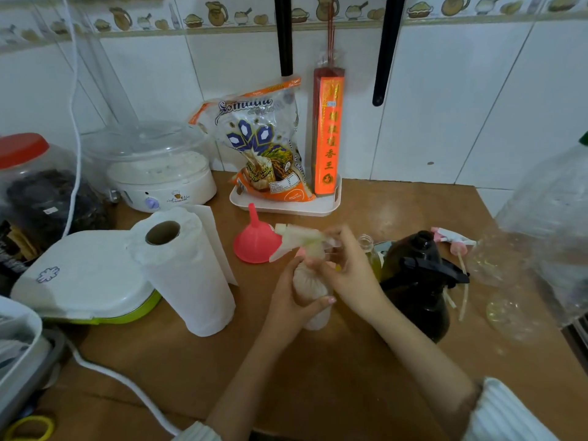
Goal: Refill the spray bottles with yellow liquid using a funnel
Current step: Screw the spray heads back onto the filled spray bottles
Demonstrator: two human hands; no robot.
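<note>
We've got our left hand [291,300] wrapped around the frosted white plastic spray bottle [310,297] to keep it steady on the wooden table [286,370], while our right hand [345,268] fingers pinch its trigger head [300,240], probably twisting it. The pink plastic funnel [256,241] sits upside down just behind, handy for later.

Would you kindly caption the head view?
Both hands grip a white spray bottle beside a pink funnel.
</note>
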